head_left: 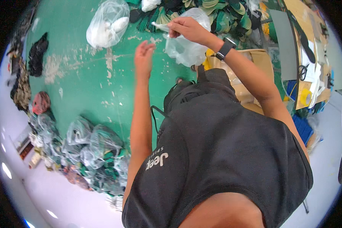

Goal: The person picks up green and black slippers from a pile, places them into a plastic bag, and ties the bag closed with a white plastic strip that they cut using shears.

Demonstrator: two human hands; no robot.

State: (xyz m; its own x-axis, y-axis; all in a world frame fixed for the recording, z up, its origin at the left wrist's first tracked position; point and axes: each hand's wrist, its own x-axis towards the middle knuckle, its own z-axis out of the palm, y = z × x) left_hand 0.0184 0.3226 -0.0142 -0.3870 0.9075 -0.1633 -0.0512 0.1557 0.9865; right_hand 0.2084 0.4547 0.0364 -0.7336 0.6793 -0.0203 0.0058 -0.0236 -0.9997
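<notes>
My right hand (190,30), with a dark watch on its wrist, is closed on the gathered top of a clear plastic bag (182,51). The bag hangs below my fingers, and its twisted end pokes out to the left of them. What is inside it, if anything, I cannot make out. My left hand (143,59) is raised to the left of the bag, apart from it. Its fingers are a little blurred but look loosely spread, with nothing in them. Another clear bag (107,28) with white contents lies on the green floor ahead, beyond my left hand.
Green and cream layered pieces (216,15) lie heaped at the far side. A cardboard box (260,62) stands near my right forearm. At the right is a wooden table (304,22) with yellow tape (305,97). Filled plastic bags (98,142) pile up at the left on the green floor (87,87).
</notes>
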